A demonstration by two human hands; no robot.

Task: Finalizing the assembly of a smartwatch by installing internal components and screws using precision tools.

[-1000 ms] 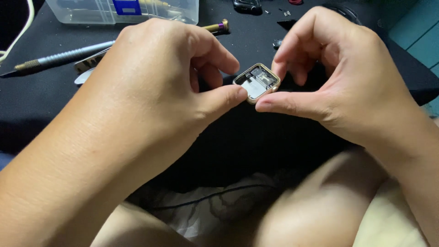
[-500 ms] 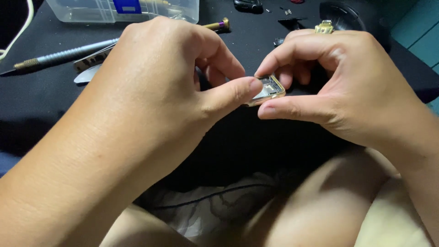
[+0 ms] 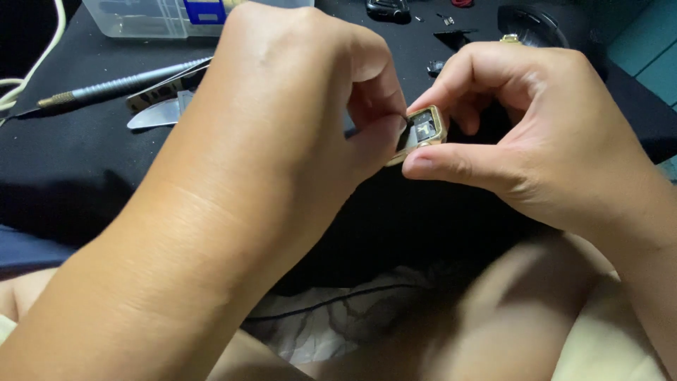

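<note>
A small square gold-coloured watch case (image 3: 425, 128) with a dark inside is pinched between both hands above the black work mat (image 3: 77, 169). My right hand (image 3: 536, 134) holds it from the right, thumb under its lower edge and index finger curled over its top. My left hand (image 3: 296, 120) covers its left side, thumb pressed on the case's left edge and fingertips bent toward its opening. Most of the case's left half is hidden behind my left thumb.
On the mat at the back lie a slim metal-tipped tool (image 3: 106, 88), a flat metal blade (image 3: 151, 113), a clear plastic box (image 3: 155, 15) and small dark parts (image 3: 451, 35). A white cord (image 3: 21, 77) runs at the far left. My legs are below.
The case has tilted upright and turned, so its dark inside faces me instead of its pale one. My left thumb has slid over its left edge. Both hands have shifted slightly.
</note>
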